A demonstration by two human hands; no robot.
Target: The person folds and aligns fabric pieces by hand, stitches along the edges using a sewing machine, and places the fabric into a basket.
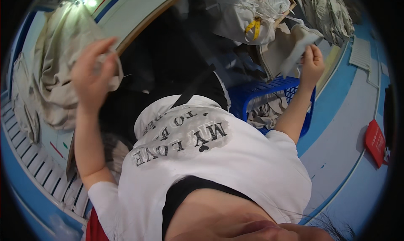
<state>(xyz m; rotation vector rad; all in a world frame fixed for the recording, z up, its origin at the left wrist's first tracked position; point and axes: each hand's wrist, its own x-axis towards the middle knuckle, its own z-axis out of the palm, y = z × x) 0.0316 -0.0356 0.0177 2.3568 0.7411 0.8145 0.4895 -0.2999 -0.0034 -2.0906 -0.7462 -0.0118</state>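
My left hand (93, 74) is raised on the left, its fingers bent and apart with nothing seen in them; motion blurs it a little. Behind it a large beige cloth (57, 68) drapes over the edge of a pale work table (136, 5). On the right, my right hand (312, 65) pinches a light fabric piece (299, 45) between thumb and fingers, and the piece hangs toward my left. Below that arm stands a blue plastic basket (242, 100) with crumpled beige fabric (269, 110) inside.
A big white bag (235, 20) with a yellow tape measure (253, 29) on it sits at the far right. Beyond it is a pile of greyish fabric (326, 13). A bright lamp (89, 2) shines at the far left. A red object (374, 143) is at the right edge.
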